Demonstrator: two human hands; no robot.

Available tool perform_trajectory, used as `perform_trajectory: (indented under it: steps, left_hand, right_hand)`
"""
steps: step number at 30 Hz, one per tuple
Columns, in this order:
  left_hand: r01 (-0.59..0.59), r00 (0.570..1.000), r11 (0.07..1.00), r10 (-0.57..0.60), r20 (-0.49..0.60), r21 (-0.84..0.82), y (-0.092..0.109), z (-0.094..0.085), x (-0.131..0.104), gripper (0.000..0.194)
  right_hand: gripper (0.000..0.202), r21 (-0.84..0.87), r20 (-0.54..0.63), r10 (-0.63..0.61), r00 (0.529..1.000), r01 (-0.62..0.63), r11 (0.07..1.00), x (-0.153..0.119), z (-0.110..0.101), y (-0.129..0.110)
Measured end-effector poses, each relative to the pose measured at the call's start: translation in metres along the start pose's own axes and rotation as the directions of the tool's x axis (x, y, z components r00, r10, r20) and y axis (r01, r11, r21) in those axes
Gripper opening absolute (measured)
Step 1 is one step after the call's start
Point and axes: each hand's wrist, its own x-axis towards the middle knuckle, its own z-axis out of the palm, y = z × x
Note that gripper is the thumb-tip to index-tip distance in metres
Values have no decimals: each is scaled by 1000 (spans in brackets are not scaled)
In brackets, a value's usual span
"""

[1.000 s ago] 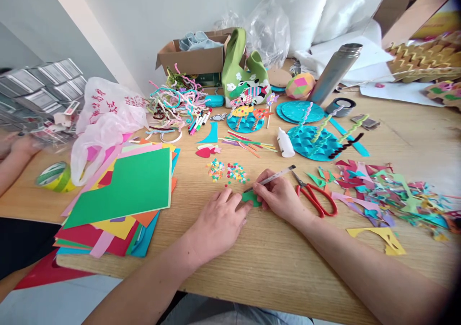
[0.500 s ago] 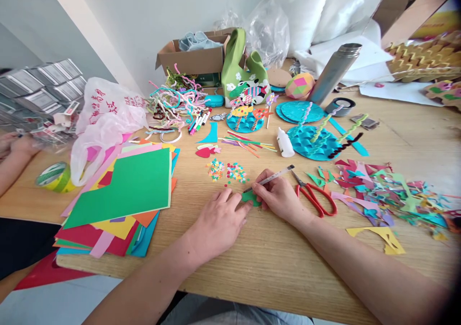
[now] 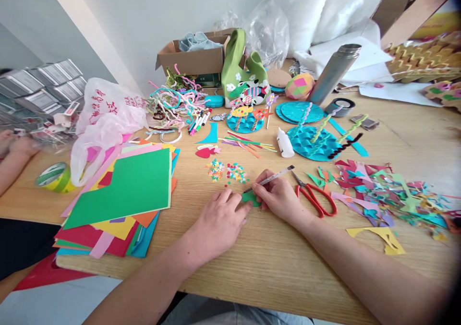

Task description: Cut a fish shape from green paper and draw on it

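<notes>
A pen (image 3: pixel 273 176) with a pale barrel is pinched in my right hand (image 3: pixel 279 196), its tip on a small piece of green paper (image 3: pixel 251 198). My left hand (image 3: pixel 221 217) lies on the table with its fingers stretched out, the fingertips at the paper's left edge. Part of the green piece is hidden by my hands. Just right of my right hand lie red-handled scissors (image 3: pixel 317 195). Beyond my hands are two small piles of confetti, one of mixed bits (image 3: pixel 215 169) and one of round dots (image 3: pixel 236 172).
On the left are stacked coloured paper (image 3: pixel 126 186), tape (image 3: pixel 55 176) and a plastic bag (image 3: pixel 104 118). Paper scraps (image 3: pixel 392 190) cover the right side. Farther back stand a glue bottle (image 3: pixel 285 142), blue discs (image 3: pixel 317 142) and a steel flask (image 3: pixel 334 74). Another person's hand (image 3: pixel 21 145) is at far left.
My hands, the pen and the green paper look the same as before. At far left, the other person's hand has shifted slightly.
</notes>
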Motion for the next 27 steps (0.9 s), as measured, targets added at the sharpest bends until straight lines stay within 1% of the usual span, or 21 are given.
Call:
perform_trajectory:
  steps: [4, 8, 15, 22, 27]
  left_hand:
    - [3, 1000, 1000, -3, 3, -6, 0, 0, 0, 36]
    - [3, 1000, 1000, -3, 6, 0, 0, -1, 0, 36]
    - [6, 1000, 1000, -6, 1, -6, 1, -2, 0, 35]
    - [5, 1000, 1000, -5, 6, -2, 1, -2, 1, 35]
    - [8, 1000, 1000, -8, 5, -4, 1, -2, 0, 36]
  right_hand:
    - [19, -3, -17, -6, 1000, 5, 1000, -1, 0, 0]
    - [19, 25, -3, 10, 1000, -10, 1000, -1, 0, 0]
    - [19, -19, -19, -10, 1000, 9, 1000, 0, 0, 2]
    - [19, -4, -28, -4, 1000, 4, 1000, -1, 0, 0]
    - [20, -25, -32, -10, 999, 9, 1000, -1, 1, 0]
